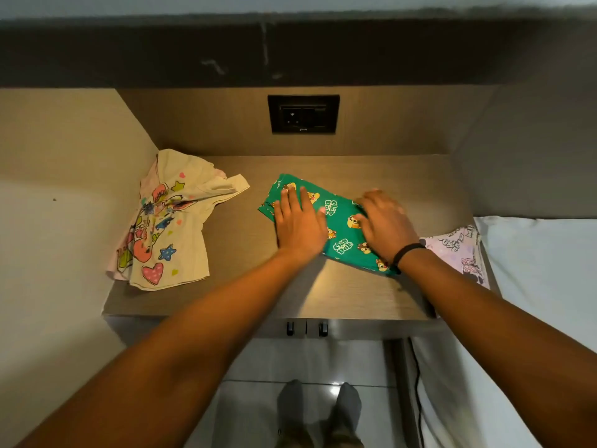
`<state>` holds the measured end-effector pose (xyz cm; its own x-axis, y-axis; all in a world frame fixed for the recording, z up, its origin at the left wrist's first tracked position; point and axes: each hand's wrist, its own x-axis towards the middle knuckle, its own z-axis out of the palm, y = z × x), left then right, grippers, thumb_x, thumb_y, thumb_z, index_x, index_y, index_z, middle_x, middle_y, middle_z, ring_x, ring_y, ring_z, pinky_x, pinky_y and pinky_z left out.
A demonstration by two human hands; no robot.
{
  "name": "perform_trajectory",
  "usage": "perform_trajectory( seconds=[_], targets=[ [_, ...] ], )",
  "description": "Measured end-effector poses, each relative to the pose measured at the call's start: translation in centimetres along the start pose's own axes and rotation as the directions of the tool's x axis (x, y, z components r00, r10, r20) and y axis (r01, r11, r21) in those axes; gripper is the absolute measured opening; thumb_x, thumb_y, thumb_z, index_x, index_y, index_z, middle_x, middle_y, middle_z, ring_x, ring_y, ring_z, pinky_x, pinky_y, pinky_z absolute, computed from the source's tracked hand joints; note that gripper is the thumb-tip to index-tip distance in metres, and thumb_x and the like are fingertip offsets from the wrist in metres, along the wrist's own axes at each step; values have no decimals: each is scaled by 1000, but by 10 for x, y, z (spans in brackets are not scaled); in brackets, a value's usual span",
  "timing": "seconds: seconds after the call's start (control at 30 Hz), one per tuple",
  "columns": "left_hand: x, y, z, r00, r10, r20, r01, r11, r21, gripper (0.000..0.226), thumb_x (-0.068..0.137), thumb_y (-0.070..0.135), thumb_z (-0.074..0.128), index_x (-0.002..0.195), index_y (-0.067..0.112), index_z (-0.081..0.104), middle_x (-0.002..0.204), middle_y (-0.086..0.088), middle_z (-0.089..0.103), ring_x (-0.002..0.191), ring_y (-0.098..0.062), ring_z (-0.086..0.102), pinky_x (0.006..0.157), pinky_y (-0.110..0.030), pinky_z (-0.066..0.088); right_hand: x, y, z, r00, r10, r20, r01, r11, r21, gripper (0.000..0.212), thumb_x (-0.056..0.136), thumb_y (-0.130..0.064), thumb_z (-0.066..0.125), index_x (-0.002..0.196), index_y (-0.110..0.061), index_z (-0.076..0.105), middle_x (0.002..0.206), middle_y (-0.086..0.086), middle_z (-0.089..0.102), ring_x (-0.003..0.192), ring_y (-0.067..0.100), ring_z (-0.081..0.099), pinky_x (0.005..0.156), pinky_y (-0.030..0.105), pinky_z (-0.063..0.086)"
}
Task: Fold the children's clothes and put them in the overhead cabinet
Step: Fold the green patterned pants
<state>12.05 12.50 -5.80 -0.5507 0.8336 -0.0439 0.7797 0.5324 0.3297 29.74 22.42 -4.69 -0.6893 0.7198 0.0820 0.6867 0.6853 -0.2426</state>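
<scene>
- The green garment (pixel 339 226) lies mid-counter (pixel 252 295), its long axis running from far left to near right.
- The left hand (pixel 298 224) presses flat and open on its far-left end.
- The right hand (pixel 386 221) rests with fingers spread, gripping nothing, near its near-right end; each hand looks equally placed to fold.
- The cream shirt (pixel 171 221) waits left, unfolded.

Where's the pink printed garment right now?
In the head view, the pink printed garment lies at the counter's right edge, beside the white bedding, just right of the right hand's wrist.
</scene>
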Motion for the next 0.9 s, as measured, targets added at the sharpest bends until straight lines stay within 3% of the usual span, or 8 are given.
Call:
perform_trajectory(
  seconds=[0.07, 0.13, 0.3, 0.4, 0.47, 0.57, 0.7, 0.9],
  targets=[
    [-22, 3, 18, 997, -42, 68, 42, 999, -10, 79, 108, 60, 23, 169, 12, 7, 176, -18, 4, 163, -36, -1, 131, -54, 0, 0, -1, 9, 976, -188, 111, 192, 981, -20, 45, 107, -34, 44, 149, -20, 47, 159, 8, 43, 150, 29, 34, 122, 51, 30],
    [-31, -4, 25, 995, -22, 95, 18, 999, 43, 82, 106, 65, 19, 169, 14, 1, 177, -16, 0, 164, -34, -4, 131, -54, -3, -6, 0, 18, 959, -181, 217, 195, 980, -43, 52, 110, -38, 33, 160, -24, 32, 168, 5, 29, 156, 28, 22, 126, 48, 18],
    [-15, -40, 14, 960, 244, 138, -261, 957, 126, 75, 107, 64, 16, 170, 24, 2, 178, -10, 0, 164, -29, -7, 131, -51, -5, -40, -50, 32, 979, 126, 159, -127, 992, -4, 61, 107, -42, 18, 164, -20, 16, 172, 8, 14, 158, 30, 10, 128, 49, 10],
    [-5, -56, -6, 922, 362, 134, -386, 885, 262, 69, 110, 58, 23, 169, 24, 14, 176, -11, 13, 164, -33, 2, 131, -51, -1, -69, -101, 42, 935, 272, 230, -292, 955, 56, 65, 108, -42, 25, 165, -16, 6, 172, 13, -2, 158, 36, -3, 128, 52, 0],
    [-14, -53, -13, 934, 341, 107, -357, 905, 232, 66, 111, 53, 28, 167, 19, 22, 175, -11, 21, 163, -32, 11, 131, -50, 4, -72, -112, 39, 928, 293, 232, -316, 946, 69, 66, 108, -43, 27, 164, -15, 7, 172, 14, -1, 158, 37, -5, 126, 52, -2],
    [-46, -43, -4, 972, 193, 137, -197, 980, 22, 67, 111, 51, 22, 168, 18, 14, 176, -11, 14, 163, -32, 7, 131, -51, 3, -50, -90, 30, 975, 177, 134, -186, 981, 58, 62, 109, -43, 23, 164, -16, 14, 172, 11, 9, 159, 31, 0, 128, 49, 3],
    [-59, -50, 12, 971, 187, 152, -201, 977, 78, 72, 110, 56, 19, 169, 21, -2, 178, -5, -1, 164, -29, -5, 132, -52, -3, -33, -54, 39, 969, -29, 246, 36, 999, -24, 66, 108, -52, 17, 165, -20, 8, 173, 6, 6, 159, 26, -1, 126, 44, -3],
    [-40, -65, 12, 945, 301, 131, -314, 945, 91, 72, 109, 56, 22, 169, 20, 5, 178, -6, 7, 164, -29, 0, 132, -52, 0, -40, -73, 52, 978, 96, 186, -91, 995, -36, 67, 107, -54, 14, 165, -20, 5, 173, 5, 6, 159, 25, 0, 129, 47, 1]
  ],
)
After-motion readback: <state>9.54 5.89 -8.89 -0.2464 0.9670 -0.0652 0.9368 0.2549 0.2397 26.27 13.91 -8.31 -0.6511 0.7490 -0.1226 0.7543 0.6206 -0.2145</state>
